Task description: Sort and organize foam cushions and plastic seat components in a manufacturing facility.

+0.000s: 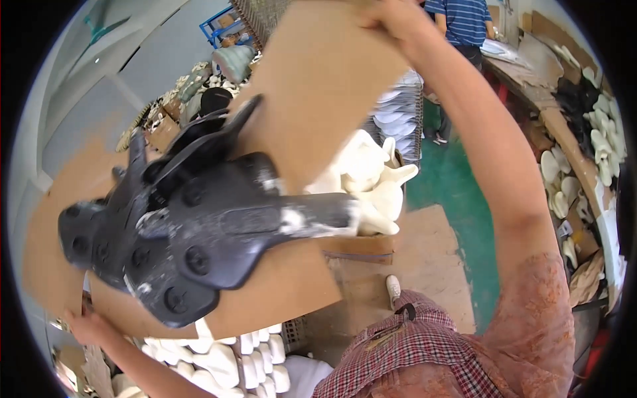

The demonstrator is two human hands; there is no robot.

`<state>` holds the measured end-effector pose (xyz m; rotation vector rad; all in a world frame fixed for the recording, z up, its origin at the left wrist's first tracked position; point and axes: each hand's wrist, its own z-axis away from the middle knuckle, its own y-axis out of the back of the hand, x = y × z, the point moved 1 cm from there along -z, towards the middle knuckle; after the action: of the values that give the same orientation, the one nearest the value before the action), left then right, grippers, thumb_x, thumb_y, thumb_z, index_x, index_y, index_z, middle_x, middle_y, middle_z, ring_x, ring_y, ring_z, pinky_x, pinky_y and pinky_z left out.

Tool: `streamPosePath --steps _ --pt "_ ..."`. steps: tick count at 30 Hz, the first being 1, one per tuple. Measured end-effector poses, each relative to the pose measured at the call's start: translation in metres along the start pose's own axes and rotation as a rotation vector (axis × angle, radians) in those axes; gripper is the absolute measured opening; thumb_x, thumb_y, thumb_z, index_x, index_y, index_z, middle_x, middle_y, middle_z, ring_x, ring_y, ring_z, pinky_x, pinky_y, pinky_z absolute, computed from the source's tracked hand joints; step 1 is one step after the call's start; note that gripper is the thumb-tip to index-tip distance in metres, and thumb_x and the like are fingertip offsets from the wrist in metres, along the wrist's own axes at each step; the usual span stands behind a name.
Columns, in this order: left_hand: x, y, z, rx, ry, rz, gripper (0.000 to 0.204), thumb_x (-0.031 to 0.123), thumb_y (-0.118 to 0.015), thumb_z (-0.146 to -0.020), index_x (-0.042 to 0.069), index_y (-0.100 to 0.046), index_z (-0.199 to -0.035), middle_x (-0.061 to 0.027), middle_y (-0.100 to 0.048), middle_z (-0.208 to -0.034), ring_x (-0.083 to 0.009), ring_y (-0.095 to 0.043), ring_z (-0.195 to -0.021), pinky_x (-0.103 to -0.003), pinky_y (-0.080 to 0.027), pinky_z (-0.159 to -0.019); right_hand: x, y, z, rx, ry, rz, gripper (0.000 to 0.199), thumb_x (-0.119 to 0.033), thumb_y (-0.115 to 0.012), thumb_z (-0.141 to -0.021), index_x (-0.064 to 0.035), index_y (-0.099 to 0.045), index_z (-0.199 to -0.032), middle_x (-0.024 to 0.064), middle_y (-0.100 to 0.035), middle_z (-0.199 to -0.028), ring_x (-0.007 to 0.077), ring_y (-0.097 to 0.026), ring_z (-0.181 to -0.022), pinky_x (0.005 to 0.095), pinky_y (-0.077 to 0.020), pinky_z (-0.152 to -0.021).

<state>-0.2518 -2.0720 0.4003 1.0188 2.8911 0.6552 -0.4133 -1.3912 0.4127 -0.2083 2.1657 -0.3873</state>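
Several black plastic parts [219, 225], broad and paddle-shaped with round recesses and whitish dusty marks, lie piled in an opened cardboard box [285, 285]. One narrow end juts out over the box's right side. My right hand [395, 23] is raised at the top, its fingers closed on the edge of a large cardboard flap [318, 79], blurred by motion. At the lower left my left hand [89, 328] grips the cardboard by the box's near left edge; its fingers show only in part.
Cream-white moulded parts [371, 186] fill another box beyond. More white pieces [225, 365] lie below the near edge. On the right runs a workbench [564, 139] with white and black parts. A person in a striped shirt [464, 23] stands at the back. Flattened cardboard [431, 245] covers the floor.
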Motion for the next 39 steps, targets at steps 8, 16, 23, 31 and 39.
streamPosePath --steps 8,16,23,31,39 --pt "-0.062 -0.020 -0.005 -0.070 0.201 -0.210 0.042 0.023 -0.056 -0.083 0.014 -0.051 -0.123 -0.0095 -0.065 -0.101 -0.0310 -0.062 -0.090 -0.039 -0.048 -0.074 0.114 -0.108 -0.092 -0.249 -0.112 -0.104 0.052 0.010 -0.046 -0.061 0.0005 -0.057 -0.110 0.0161 -0.059 -0.090 0.0284 -0.059 -0.072 0.0409 -0.0510 -0.061" --pt "-0.065 0.002 0.000 -0.018 0.167 -0.498 0.042 0.027 -0.057 -0.082 0.014 -0.055 -0.121 -0.0076 -0.067 -0.094 -0.0261 -0.064 -0.085 -0.038 -0.048 -0.069 0.173 -0.128 -0.143 -0.371 -0.080 -0.128 0.054 0.007 -0.050 -0.059 0.0013 -0.056 -0.113 0.0177 -0.059 -0.092 0.0283 -0.059 -0.074 0.0387 -0.0506 -0.064" --pt "-0.082 -0.036 -0.004 0.075 0.086 -0.393 0.041 0.026 -0.053 -0.084 0.015 -0.055 -0.123 -0.0073 -0.067 -0.095 -0.0260 -0.065 -0.084 -0.037 -0.048 -0.069 0.147 -0.135 -0.129 -0.323 -0.095 -0.072 0.056 0.009 -0.048 -0.059 0.0013 -0.056 -0.114 0.0175 -0.059 -0.093 0.0280 -0.059 -0.077 0.0370 -0.0503 -0.065" --pt "-0.063 -0.058 0.006 -0.087 0.181 -0.156 0.041 0.016 -0.050 -0.082 0.011 -0.055 -0.123 -0.0107 -0.065 -0.102 -0.0288 -0.064 -0.087 -0.036 -0.049 -0.074 0.113 -0.140 -0.105 -0.281 -0.113 -0.031 0.055 0.010 -0.046 -0.059 0.0025 -0.056 -0.113 0.0179 -0.058 -0.093 0.0299 -0.058 -0.078 0.0388 -0.0504 -0.067" --pt "-0.042 -0.079 0.000 -0.088 0.278 -0.062 0.041 0.013 -0.050 -0.084 0.011 -0.053 -0.125 -0.0091 -0.067 -0.098 -0.0248 -0.065 -0.087 -0.031 -0.049 -0.075 0.097 -0.137 -0.092 -0.188 -0.103 0.030 0.055 0.010 -0.047 -0.060 0.0021 -0.055 -0.114 0.0186 -0.058 -0.093 0.0299 -0.058 -0.079 0.0393 -0.0502 -0.069"
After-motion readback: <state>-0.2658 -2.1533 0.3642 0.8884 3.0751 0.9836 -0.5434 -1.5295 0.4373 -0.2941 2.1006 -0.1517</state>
